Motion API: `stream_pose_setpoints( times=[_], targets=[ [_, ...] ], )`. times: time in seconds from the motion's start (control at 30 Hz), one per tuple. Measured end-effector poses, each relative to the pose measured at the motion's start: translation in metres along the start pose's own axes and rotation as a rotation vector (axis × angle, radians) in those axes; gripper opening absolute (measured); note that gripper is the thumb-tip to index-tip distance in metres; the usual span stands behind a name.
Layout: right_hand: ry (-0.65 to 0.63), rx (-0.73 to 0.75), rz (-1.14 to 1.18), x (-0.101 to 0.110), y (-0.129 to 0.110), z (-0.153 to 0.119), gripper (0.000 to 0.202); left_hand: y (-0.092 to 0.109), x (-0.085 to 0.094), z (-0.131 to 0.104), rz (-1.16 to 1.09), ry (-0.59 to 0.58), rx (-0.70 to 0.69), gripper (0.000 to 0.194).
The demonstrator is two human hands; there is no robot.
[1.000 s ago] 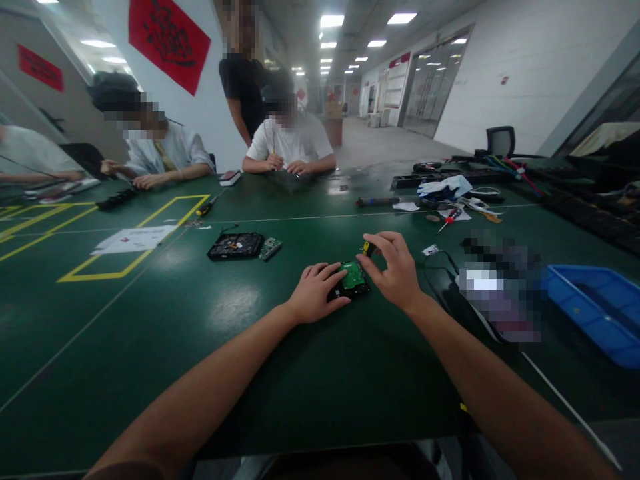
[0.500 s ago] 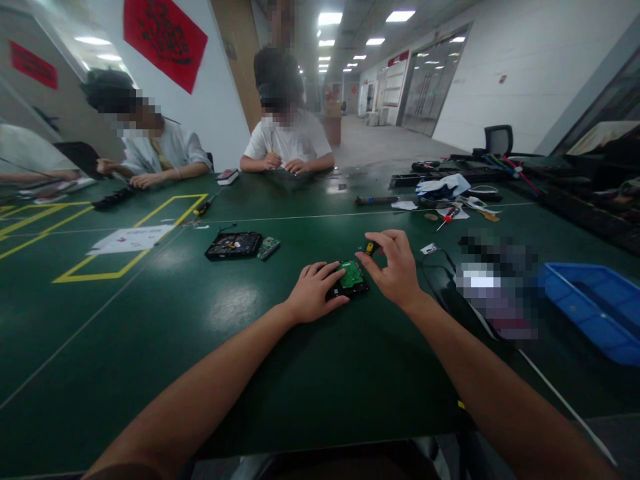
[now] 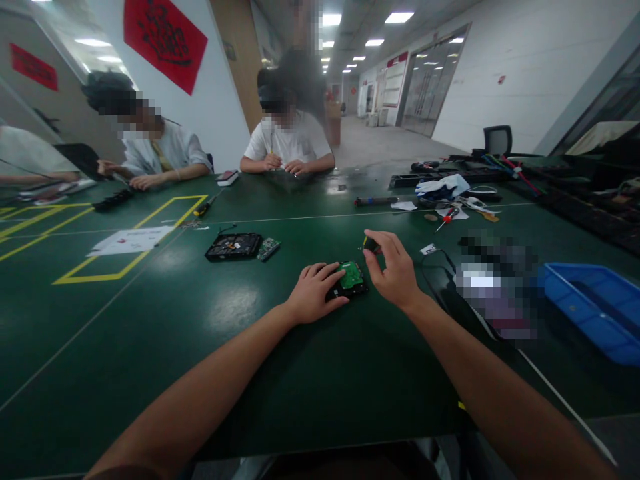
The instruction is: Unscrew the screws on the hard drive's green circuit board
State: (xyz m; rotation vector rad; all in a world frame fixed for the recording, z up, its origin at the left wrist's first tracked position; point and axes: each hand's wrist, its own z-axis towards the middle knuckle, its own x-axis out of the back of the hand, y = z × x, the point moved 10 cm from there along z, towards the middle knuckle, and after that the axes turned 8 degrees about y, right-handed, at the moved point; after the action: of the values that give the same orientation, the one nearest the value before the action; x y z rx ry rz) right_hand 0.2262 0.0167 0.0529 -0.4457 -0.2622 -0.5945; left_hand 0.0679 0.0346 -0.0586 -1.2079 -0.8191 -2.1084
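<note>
A hard drive [image 3: 351, 280] with a green circuit board on its upper face lies flat on the table before me. My left hand [image 3: 317, 292] is over its left end, fingers across the top and thumb along the near edge, holding it against the table. Just beyond the drive's right end, my right hand [image 3: 393, 267] pinches a small yellow-and-black screwdriver [image 3: 371, 244] by its handle, between thumb and fingertips. The fingers cover much of the handle, and its shaft cannot be made out.
Left of the drive lie an opened black drive case [image 3: 233, 246] and a loose circuit board [image 3: 269, 249]. A blue tray [image 3: 595, 300], a cable and a blurred-out object are on the right. Gloves [image 3: 445, 187] and tools lie farther back. Co-workers sit across the table.
My right hand has turned the screwdriver handle a little, so less yellow shows, and its fingertips have shifted slightly. My left hand and the hard drive have stayed put.
</note>
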Motion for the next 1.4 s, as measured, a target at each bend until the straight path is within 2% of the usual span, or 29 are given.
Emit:
stream_pose_setpoints(
  times=[0.43,0.63,0.87,1.0,1.4],
  targets=[
    [0.028,-0.017,-0.02,0.0038,0.001,0.0001,0.038,0.0006,0.0001,-0.0001,0.018,0.01,-0.008,0.073],
    [-0.006,0.008,0.013,0.0001,-0.0036,0.0011,0.046,-0.0003,-0.0007,0.0001,0.011,0.008,-0.01,0.074],
    [0.04,0.014,-0.015,0.0048,-0.0012,0.0027,0.034,0.0002,-0.0001,-0.0002,0.017,0.009,-0.006,0.073],
    [0.002,0.023,0.015,0.0009,-0.0035,0.0026,0.036,-0.0003,-0.0004,-0.0007,0.017,0.017,-0.007,0.073],
    [0.024,-0.006,-0.021,0.0038,-0.0006,0.0018,0.039,-0.0015,-0.0011,-0.0006,-0.001,0.0,0.0,0.074]
  ],
)
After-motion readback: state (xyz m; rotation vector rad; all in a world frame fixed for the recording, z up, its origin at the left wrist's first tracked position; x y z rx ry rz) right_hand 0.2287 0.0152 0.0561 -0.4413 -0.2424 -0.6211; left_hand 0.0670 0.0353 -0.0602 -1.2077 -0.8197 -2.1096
